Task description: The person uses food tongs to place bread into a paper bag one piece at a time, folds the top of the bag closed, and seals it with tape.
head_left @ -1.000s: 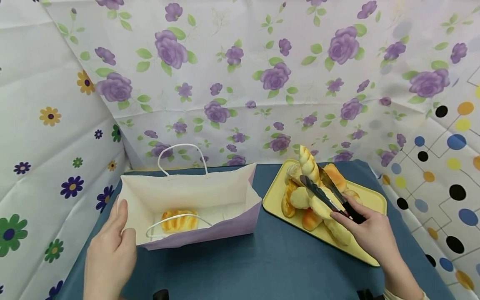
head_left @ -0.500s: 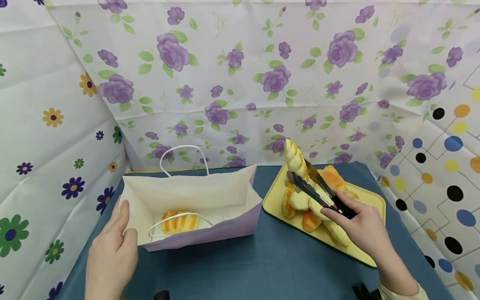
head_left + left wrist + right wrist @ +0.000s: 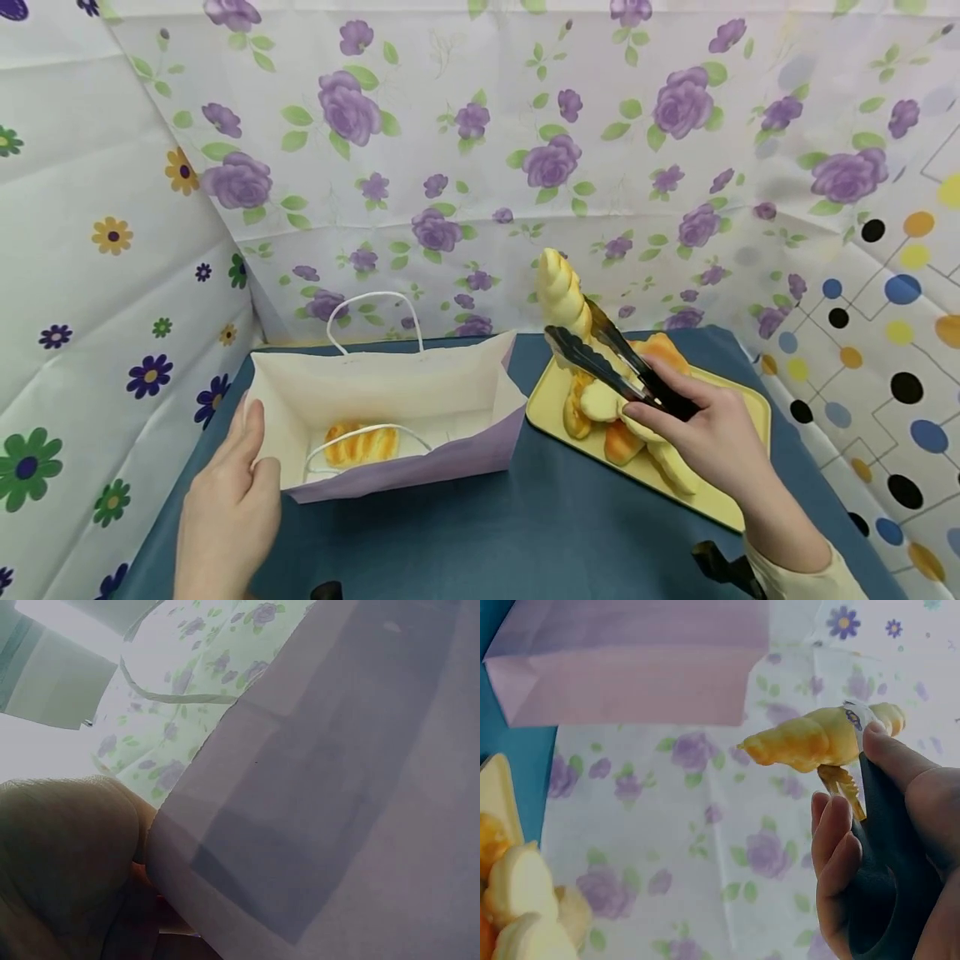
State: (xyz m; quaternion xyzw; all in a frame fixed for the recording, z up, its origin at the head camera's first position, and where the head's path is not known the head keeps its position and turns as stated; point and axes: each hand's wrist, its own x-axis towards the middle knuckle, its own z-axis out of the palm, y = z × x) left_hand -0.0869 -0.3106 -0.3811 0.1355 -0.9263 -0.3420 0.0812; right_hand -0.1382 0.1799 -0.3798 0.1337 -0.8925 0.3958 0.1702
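Observation:
My left hand [image 3: 228, 504] grips the left edge of a lilac paper bag [image 3: 457, 462] with white handles. The bag lies tilted with its mouth toward me, and a golden bread [image 3: 360, 450] rests inside. In the left wrist view the hand [image 3: 82, 862] is dark beside the bag's side wall [image 3: 315, 780]. My right hand [image 3: 708, 433] holds black-handled tongs [image 3: 622, 358]. Between their tips is a long twisted bread [image 3: 561, 292], raised over the tray. The right wrist view shows this twisted bread [image 3: 810, 740] held crosswise in the tongs.
A yellow tray [image 3: 731, 508] to the right of the bag bears a pile of several breads [image 3: 622, 440]. Blue cloth [image 3: 480, 542] covers the table. Flower-patterned sheets [image 3: 465, 167] hang behind and at the left, and a dotted sheet [image 3: 900, 358] at the right.
My right hand has moved left with the tongs, lifting the twisted bread up from the pile toward the bag. The left hand stays at the bag's edge.

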